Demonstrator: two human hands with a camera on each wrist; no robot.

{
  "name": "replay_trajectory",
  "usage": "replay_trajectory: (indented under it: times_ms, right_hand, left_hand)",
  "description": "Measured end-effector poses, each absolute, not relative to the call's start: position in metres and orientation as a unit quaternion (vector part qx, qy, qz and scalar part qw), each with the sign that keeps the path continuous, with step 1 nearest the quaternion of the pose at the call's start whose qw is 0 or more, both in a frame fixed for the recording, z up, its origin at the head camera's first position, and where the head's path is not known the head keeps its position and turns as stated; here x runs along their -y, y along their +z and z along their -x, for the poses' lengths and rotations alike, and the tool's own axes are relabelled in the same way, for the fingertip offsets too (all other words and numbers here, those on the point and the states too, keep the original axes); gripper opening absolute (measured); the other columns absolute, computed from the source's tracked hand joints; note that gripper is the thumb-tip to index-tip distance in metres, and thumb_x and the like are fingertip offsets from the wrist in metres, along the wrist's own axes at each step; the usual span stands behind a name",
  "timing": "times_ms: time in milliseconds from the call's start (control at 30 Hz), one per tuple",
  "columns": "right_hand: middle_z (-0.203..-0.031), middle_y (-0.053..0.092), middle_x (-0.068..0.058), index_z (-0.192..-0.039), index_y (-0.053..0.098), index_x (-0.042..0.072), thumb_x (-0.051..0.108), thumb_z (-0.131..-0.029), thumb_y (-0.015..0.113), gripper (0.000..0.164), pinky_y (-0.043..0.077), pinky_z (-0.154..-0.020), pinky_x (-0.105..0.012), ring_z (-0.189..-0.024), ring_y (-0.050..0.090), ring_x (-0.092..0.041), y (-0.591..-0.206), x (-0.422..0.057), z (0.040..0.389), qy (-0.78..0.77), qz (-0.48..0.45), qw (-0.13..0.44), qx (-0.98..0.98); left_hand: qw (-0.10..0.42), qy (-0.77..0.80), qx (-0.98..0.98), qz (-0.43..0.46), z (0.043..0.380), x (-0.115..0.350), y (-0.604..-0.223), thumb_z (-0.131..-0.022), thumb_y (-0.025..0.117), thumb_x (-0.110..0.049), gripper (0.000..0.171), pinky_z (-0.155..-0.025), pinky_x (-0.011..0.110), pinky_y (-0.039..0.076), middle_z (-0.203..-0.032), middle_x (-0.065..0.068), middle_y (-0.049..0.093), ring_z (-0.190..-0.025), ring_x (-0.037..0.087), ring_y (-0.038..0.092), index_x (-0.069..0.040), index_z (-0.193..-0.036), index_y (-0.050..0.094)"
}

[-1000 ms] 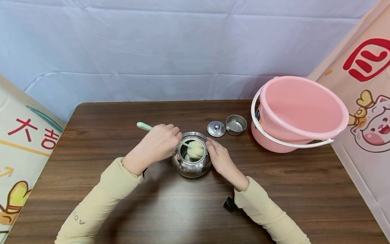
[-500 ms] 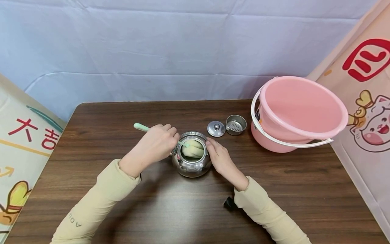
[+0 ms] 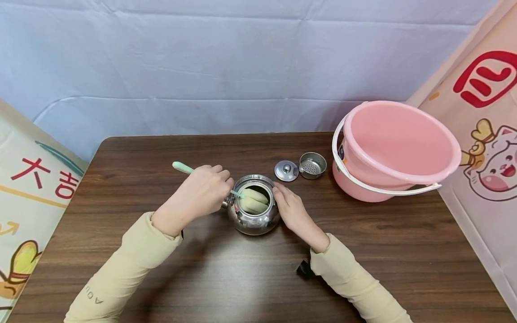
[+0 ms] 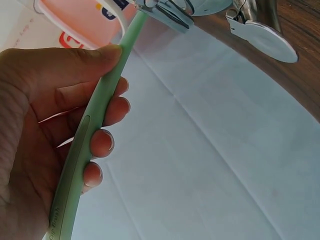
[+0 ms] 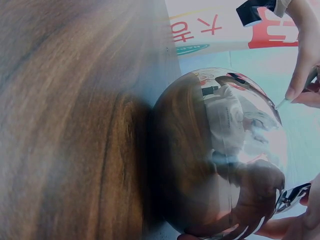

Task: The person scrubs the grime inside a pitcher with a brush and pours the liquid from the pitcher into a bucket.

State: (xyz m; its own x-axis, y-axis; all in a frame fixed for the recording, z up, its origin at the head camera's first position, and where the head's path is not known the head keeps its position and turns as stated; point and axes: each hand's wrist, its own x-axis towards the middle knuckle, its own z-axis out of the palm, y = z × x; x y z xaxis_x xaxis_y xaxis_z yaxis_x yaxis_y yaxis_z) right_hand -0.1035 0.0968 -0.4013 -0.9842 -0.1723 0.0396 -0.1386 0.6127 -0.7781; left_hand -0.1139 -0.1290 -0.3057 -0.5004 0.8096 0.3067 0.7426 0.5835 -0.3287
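My left hand (image 3: 203, 190) grips the pale green handle (image 4: 95, 110) of a cup brush, thumb along one side and fingers curled round the other. The brush's pale sponge head (image 3: 252, 201) sits inside the mouth of a round, shiny stainless steel teapot (image 3: 253, 224), its handle slanting out to the left. Lidless, the teapot stands upright on the table. My right hand (image 3: 292, 208) rests against its right side, fingers fairly straight and reaching the rim. In the right wrist view, the mirror-like teapot body (image 5: 220, 160) fills the middle, and only parts of the fingers show.
Behind the teapot lie a metal lid (image 3: 286, 171) with a knob and a small perforated strainer (image 3: 313, 166). A large pink bucket (image 3: 363, 177) with a white handle stands at the right of the wooden table (image 3: 169, 282). Printed sheets flank both sides.
My left hand has drawn left and slightly down, and the sponge head has moved from the right to the left of the teapot's mouth. My right hand and the teapot have stayed put.
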Motion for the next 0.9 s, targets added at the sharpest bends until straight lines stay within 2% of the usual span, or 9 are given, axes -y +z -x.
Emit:
replay_trajectory:
  times_ms: [567, 900]
  right_hand:
    - [-0.132, 0.047, -0.017, -0.13, 0.047, 0.0, 0.03, -0.098, 0.029, 0.047, 0.03, -0.102, -0.042, -0.125, 0.039, -0.03, -0.3997, -0.097, 0.1028, -0.436, 0.081, 0.034, -0.896]
    - [-0.13, 0.049, -0.017, -0.129, 0.048, -0.001, 0.027, -0.098, 0.03, 0.046, 0.031, -0.101, -0.042, -0.123, 0.042, -0.031, -0.4016, -0.0962, 0.1034, -0.431, 0.084, 0.02, -0.898]
  left_hand:
    - [0.201, 0.069, 0.86, 0.463, 0.1119, 0.1281, -0.305, -0.06, 0.058, 0.004, 0.022, -0.047, 0.027, 0.035, -0.054, -0.001, 0.04, -0.052, 0.019, 0.043, -0.012, -0.054, 0.044]
    - [0.198, 0.05, 0.86, 0.468, 0.1092, 0.126, -0.3055, -0.065, 0.055, 0.006, 0.026, -0.048, 0.026, 0.034, -0.053, -0.001, 0.037, -0.051, 0.018, 0.041, -0.013, -0.052, 0.042]
